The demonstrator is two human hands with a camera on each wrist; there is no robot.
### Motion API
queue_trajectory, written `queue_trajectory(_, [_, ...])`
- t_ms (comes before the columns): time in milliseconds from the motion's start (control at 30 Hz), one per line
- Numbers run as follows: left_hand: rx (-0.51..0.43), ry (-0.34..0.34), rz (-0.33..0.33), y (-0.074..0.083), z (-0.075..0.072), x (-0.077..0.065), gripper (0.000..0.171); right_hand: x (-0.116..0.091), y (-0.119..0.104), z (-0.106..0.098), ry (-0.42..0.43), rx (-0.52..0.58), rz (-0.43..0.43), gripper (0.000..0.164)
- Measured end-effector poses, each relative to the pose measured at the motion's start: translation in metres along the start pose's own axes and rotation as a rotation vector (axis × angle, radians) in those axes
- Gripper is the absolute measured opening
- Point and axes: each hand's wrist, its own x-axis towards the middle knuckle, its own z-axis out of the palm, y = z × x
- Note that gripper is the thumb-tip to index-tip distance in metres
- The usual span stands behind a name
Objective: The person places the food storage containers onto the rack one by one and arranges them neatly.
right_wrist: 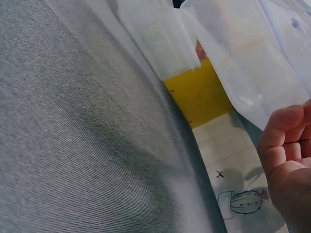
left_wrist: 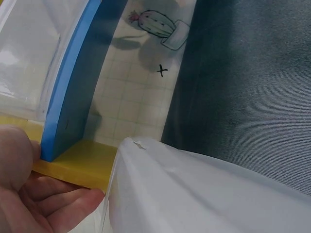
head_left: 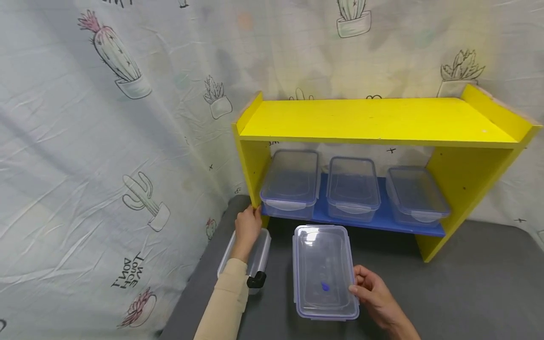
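My left hand grips the front edge of the left side panel of a yellow shelf unit. In the left wrist view the thumb lies on one side of the yellow panel and the fingers on the other. Low in front of the shelf, my right hand pinches the right edge of a clear lidded food container, thumb on top. A blue spot shows on its lid. Another clear container is partly hidden behind my left forearm.
Three clear lidded containers, at left, middle and right, stand on the blue lower board. Dark grey cloth covers the table. A cactus-print curtain hangs behind and at left.
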Motion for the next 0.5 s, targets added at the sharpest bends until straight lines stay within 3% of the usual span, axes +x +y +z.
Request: queue_trajectory(500, [0.008, -0.019, -0.014, 0.0, -0.001, 0.0, 0.031, 0.002, -0.017, -0.005, -0.121, 0.011, -0.196, 0.028])
